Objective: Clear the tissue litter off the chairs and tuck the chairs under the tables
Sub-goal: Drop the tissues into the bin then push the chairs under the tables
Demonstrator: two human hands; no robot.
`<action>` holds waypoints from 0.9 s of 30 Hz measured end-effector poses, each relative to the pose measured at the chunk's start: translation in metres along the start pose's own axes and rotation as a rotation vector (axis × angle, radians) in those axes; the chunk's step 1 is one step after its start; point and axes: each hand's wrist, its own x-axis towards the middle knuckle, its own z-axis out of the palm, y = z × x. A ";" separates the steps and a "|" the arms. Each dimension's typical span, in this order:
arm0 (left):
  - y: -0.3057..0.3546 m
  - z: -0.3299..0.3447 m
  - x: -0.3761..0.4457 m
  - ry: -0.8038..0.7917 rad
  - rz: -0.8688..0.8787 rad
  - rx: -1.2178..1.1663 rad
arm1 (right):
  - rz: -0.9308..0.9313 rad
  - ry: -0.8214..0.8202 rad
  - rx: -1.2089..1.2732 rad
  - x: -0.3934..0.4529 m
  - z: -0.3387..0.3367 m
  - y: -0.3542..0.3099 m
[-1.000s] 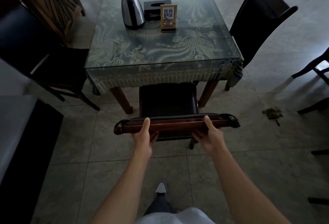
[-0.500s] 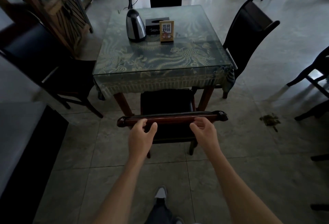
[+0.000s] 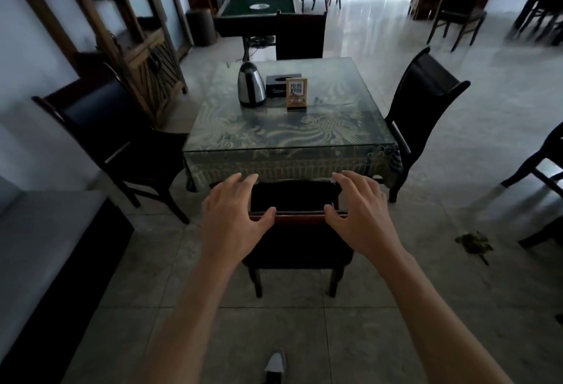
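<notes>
A dark chair with a reddish wooden top rail stands in front of me, its seat pushed under the near edge of the glass-topped table. My left hand and my right hand hover over the two ends of the rail, fingers spread, holding nothing. Only the thumbs reach the rail; whether they touch it is unclear. Two more dark chairs, one on the left and one on the right, stand pulled out from the table sides. No tissue shows on any visible seat.
On the table stand a steel kettle, a black tissue box and a small sign. A clump of greenish litter lies on the floor at right. A fourth chair is tucked in at the far side. A grey bench runs along the left.
Both hands have let go of the chair's top rail and opened. The chair has slid further under the table, and my view has tilted up to show more of the room.
</notes>
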 end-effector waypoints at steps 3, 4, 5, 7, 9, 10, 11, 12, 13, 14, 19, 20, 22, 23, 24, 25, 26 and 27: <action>-0.004 -0.012 -0.001 0.000 -0.005 0.037 | -0.030 -0.010 -0.010 0.002 -0.004 -0.002; -0.007 -0.014 -0.001 -0.003 -0.008 0.047 | -0.035 -0.023 -0.012 0.003 -0.003 -0.004; -0.011 -0.017 -0.001 -0.004 -0.009 0.054 | -0.042 -0.037 -0.015 0.005 -0.002 -0.006; -0.020 -0.021 0.000 0.000 -0.011 0.057 | -0.056 -0.059 -0.026 0.011 0.002 -0.012; -0.031 -0.025 0.001 0.007 -0.021 0.044 | -0.074 -0.072 -0.018 0.018 0.009 -0.019; -0.037 -0.026 0.002 0.013 -0.027 0.038 | -0.084 -0.079 -0.009 0.022 0.013 -0.025; -0.044 -0.028 0.003 0.018 -0.034 0.032 | -0.094 -0.088 0.001 0.028 0.017 -0.031; -0.052 -0.028 0.005 0.022 -0.042 0.028 | -0.103 -0.096 0.013 0.034 0.023 -0.037; -0.061 -0.028 0.007 0.021 -0.052 0.023 | -0.113 -0.104 0.026 0.041 0.030 -0.045; -0.071 -0.029 0.010 0.014 -0.064 0.015 | -0.124 -0.111 0.039 0.048 0.038 -0.053; -0.142 -0.029 0.033 -0.002 -0.130 -0.064 | -0.182 -0.132 0.106 0.093 0.088 -0.104; -0.159 -0.030 0.039 0.003 -0.144 -0.071 | -0.195 -0.138 0.131 0.104 0.100 -0.117; -0.197 -0.034 0.051 0.006 -0.181 -0.086 | -0.226 -0.159 0.171 0.128 0.125 -0.148; -0.216 -0.038 0.059 0.010 -0.198 -0.088 | -0.238 -0.175 0.184 0.141 0.138 -0.165; -0.236 -0.042 0.066 0.016 -0.212 -0.089 | -0.248 -0.193 0.193 0.154 0.152 -0.182; -0.257 -0.047 0.073 0.024 -0.228 -0.096 | -0.258 -0.210 0.199 0.167 0.166 -0.200; -0.277 -0.052 0.080 0.032 -0.244 -0.104 | -0.268 -0.228 0.204 0.179 0.180 -0.218; -0.297 -0.057 0.088 0.038 -0.263 -0.111 | -0.277 -0.246 0.210 0.192 0.193 -0.237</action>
